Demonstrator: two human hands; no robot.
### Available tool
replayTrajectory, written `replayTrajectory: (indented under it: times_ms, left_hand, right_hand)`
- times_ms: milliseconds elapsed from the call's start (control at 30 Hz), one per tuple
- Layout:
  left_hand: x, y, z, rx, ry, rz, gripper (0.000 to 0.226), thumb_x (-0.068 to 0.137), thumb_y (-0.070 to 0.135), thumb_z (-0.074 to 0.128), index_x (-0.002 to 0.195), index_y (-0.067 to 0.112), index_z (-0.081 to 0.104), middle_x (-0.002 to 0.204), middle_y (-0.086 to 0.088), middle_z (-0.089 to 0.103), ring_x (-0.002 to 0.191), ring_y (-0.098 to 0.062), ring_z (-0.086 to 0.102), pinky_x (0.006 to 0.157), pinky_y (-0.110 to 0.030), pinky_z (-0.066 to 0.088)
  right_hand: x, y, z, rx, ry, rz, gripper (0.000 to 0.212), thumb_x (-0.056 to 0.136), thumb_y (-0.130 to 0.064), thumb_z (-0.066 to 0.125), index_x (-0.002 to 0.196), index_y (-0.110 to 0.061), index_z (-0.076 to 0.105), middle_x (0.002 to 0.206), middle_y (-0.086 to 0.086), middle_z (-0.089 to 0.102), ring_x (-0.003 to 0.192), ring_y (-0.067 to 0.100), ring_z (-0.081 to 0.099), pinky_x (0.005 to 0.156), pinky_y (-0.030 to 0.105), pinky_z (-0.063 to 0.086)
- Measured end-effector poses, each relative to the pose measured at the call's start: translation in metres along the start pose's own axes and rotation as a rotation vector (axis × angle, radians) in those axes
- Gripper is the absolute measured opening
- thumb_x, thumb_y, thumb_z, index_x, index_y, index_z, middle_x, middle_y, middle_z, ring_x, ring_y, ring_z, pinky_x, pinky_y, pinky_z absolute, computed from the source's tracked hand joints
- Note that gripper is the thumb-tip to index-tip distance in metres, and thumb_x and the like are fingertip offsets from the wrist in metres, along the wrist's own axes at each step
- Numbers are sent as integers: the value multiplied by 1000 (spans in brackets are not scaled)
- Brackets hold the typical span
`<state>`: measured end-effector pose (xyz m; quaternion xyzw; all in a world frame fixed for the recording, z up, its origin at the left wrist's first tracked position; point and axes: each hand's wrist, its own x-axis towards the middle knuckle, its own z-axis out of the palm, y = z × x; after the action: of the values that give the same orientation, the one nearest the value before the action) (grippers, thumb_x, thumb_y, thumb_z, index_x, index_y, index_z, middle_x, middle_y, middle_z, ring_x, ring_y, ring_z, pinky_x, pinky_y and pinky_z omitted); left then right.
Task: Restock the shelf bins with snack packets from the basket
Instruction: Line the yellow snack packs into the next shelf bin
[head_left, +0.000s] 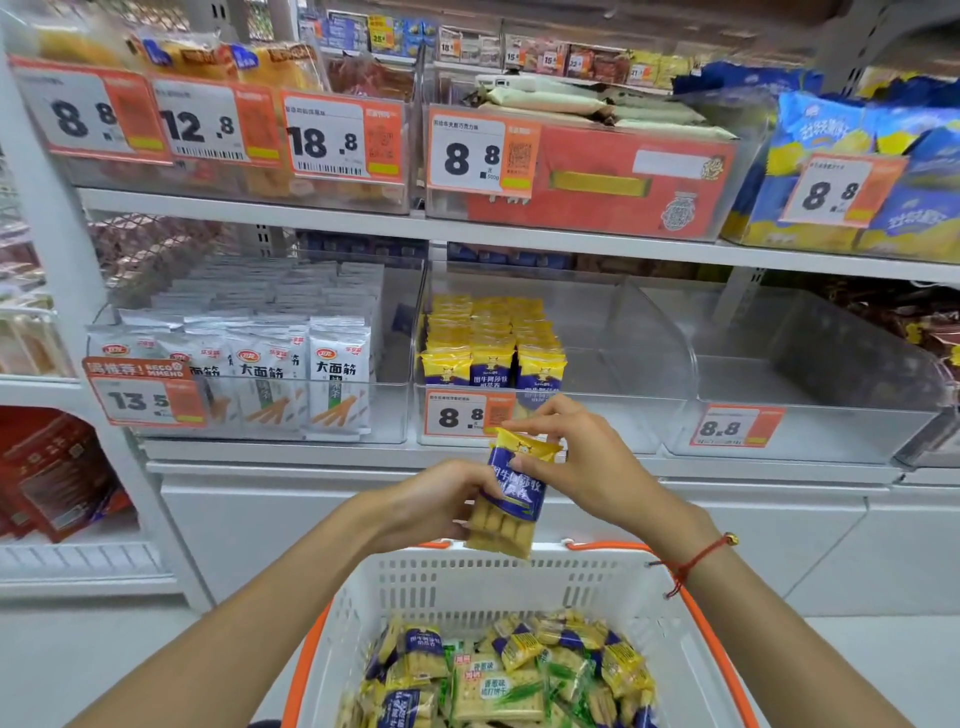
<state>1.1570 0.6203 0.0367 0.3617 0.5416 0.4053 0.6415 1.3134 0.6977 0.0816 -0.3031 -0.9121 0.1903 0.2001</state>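
I hold a yellow and blue snack packet (511, 493) upright above the white basket (519, 577), just below the front of the shelf bins. My left hand (436, 501) grips its lower half from the left. My right hand (582, 457) pinches its top edge. The clear middle bin (623, 374) holds rows of the same yellow and blue packets (491, 343) in its left half. The basket contains several more yellow-blue packets and green-white cracker packets (498, 686).
A bin of white packets (270, 358) stands to the left, and a bare clear bin (810, 389) to the right. Orange price tags hang on the bin fronts. The upper shelf (363, 218) carries more bins of snacks. The basket has orange handles (613, 546).
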Motion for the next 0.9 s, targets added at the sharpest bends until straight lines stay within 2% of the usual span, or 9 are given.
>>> replayTrajectory:
  times_ms: [67,133,233,333,400,500,633,767,900]
  left_hand:
    - [2,-1,2,39,24,36,17,92,16,52,107,13,61,101,-9,67,94,-22,61,96,-38,48]
    - [3,2,3,21,55,86,19,96,12,49,113,15,58,104,-8,69,98,-21,63,98,-37,47]
    - [5,8,4,7,115,165,28,97,8,50,124,15,51,106,-5,68,98,-18,63,96,-34,48]
    - [8,12,3,80,170,238,39,96,6,52,133,10,43,117,-7,64,108,-20,63,99,-36,48]
    - [7,19,7,134,185,272,41,95,7,53,134,12,40,120,-3,61,109,-13,61,96,-25,50]
    - [3,39,10,304,256,343,32,98,13,49,129,19,41,113,6,56,101,1,54,76,-5,46]
    - [11,72,-11,663,547,526,37,92,27,60,127,17,51,124,-1,47,119,-17,43,104,-32,37]
    - [20,114,-23,885,691,664,66,85,26,67,139,33,31,111,1,66,99,-23,62,88,-42,49]
    - [41,142,-36,1118,692,501,56,86,34,64,134,29,34,114,0,64,97,-24,62,84,-42,50]
  right_hand:
    - [1,2,4,32,76,-1,41,85,-32,68,125,-31,59,108,-11,52,95,6,48,74,20,42]
    - [6,3,1,253,121,158,46,88,-35,62,132,-28,51,119,-6,54,105,9,50,72,13,40]
    - [9,1,-12,606,-124,495,56,92,-41,56,140,-22,35,135,-1,49,119,15,48,88,24,42]
    - [5,-7,-8,585,-374,463,34,99,-28,46,133,-24,40,129,-1,54,115,12,51,91,27,43]
    - [6,-11,0,512,-299,380,29,102,-23,39,131,-24,41,121,-3,55,106,9,54,83,20,43]
    - [18,-9,5,335,-68,248,28,101,-21,40,127,-13,45,116,2,58,105,20,56,87,30,43]
    - [46,-10,-7,246,209,99,24,96,-22,53,119,-17,50,109,-6,63,102,19,59,89,39,48]
    - [82,-8,-25,216,270,63,35,94,-22,57,125,-28,43,98,-15,58,93,13,58,83,34,49]
    - [116,12,-32,227,157,177,33,92,-28,60,121,-20,46,107,-2,62,98,19,61,84,40,53]
